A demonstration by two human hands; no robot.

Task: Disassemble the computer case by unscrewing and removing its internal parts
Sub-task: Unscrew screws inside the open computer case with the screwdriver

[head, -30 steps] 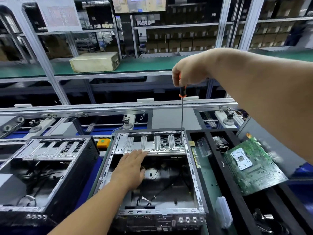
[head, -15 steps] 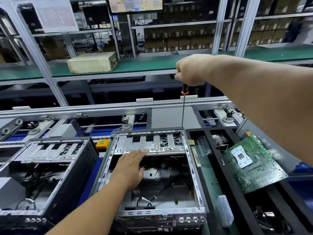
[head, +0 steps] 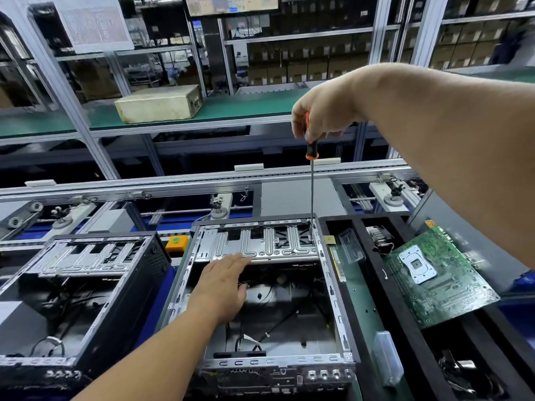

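The open computer case point(head: 262, 290) sits in the middle of the conveyor line, its port panel at the near edge and a ribbed metal bracket point(head: 257, 241) across its far end. Loose black cables point(head: 289, 311) lie on the case floor. The left hand point(head: 223, 287) reaches in over the case's left side, fingers straight and together, their tips resting on the near edge of the bracket; it holds nothing. To the right, a black tray point(head: 405, 322) holds a green circuit board point(head: 434, 277), tilted, with its silver socket facing up. To the left stands a second case point(head: 81, 287), also open, with the same kind of bracket at its far end. Between the two cases, at their far corners, is a small orange box point(head: 176, 243). Above the case's far right corner, the right hand point(head: 324, 112) is curled round the orange-and-black handle of a screwdriver point(head: 312, 183), which stands upright with its tip down at the bracket's right end. Beyond, a beige box point(head: 159, 103) rests on a green shelf point(head: 246, 107).
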